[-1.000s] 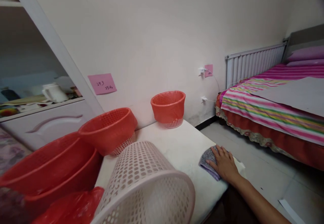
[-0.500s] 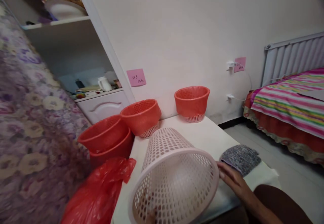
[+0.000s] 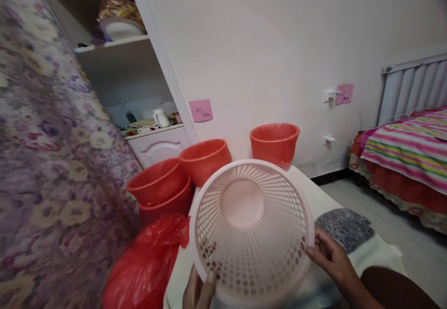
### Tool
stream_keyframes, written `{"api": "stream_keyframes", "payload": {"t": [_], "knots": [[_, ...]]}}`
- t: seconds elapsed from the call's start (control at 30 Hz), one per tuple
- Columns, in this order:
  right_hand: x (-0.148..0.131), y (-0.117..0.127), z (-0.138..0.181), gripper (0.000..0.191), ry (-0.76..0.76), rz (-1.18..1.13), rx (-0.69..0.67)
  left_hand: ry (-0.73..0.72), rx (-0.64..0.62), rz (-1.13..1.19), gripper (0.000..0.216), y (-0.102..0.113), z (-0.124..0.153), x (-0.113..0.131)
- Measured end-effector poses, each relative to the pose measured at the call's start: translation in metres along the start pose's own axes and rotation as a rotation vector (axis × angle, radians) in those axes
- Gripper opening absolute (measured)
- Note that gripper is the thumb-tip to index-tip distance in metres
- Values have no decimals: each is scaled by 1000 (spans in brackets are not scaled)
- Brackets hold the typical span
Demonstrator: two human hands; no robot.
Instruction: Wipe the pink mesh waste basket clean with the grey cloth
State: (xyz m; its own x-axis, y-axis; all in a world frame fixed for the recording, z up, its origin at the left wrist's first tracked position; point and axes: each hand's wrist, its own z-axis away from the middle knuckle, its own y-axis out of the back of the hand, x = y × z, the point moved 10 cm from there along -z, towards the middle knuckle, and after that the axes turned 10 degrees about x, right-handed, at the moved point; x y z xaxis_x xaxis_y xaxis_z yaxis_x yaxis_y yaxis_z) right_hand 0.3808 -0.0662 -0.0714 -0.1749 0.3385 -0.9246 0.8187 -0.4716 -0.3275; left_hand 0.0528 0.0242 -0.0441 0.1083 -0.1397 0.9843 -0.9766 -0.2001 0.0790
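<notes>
A pale pink perforated wastebasket (image 3: 243, 203) is tilted with its wide mouth toward me, so I look in at its solid round bottom. My left hand (image 3: 199, 286) grips the rim at the lower left, thumb inside and fingers behind the wall. At the right side of the rim, my right hand (image 3: 330, 256) pinches the edge, its fingertips partly hidden behind the basket. Behind it stand two baskets with red plastic bags folded over their rims, a left one (image 3: 206, 163) and a right one (image 3: 275, 147).
More red-lined baskets (image 3: 157, 183) are stacked at the left, above a bulging red plastic bag (image 3: 143, 267). A grey speckled cloth (image 3: 345, 229) lies on the white-covered table (image 3: 314, 192) at right. A flowered curtain (image 3: 52, 169) hangs at left; a bed (image 3: 412, 146) stands at right.
The wastebasket has tipped up, its mouth now facing me more squarely. My left hand has come into clearer view at the rim, and my right hand has closed on the right edge.
</notes>
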Motion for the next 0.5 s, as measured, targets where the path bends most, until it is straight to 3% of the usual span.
{"api": "stream_keyframes", "payload": {"t": [0.23,0.5], "knots": [[-54,-18,-24,25,54,-63,-69,-3,-36,162,80,-17,-14,28],[-82,-29,-47,29,20,-70,-27,15,-238,71,61,-44,-5,48]]}}
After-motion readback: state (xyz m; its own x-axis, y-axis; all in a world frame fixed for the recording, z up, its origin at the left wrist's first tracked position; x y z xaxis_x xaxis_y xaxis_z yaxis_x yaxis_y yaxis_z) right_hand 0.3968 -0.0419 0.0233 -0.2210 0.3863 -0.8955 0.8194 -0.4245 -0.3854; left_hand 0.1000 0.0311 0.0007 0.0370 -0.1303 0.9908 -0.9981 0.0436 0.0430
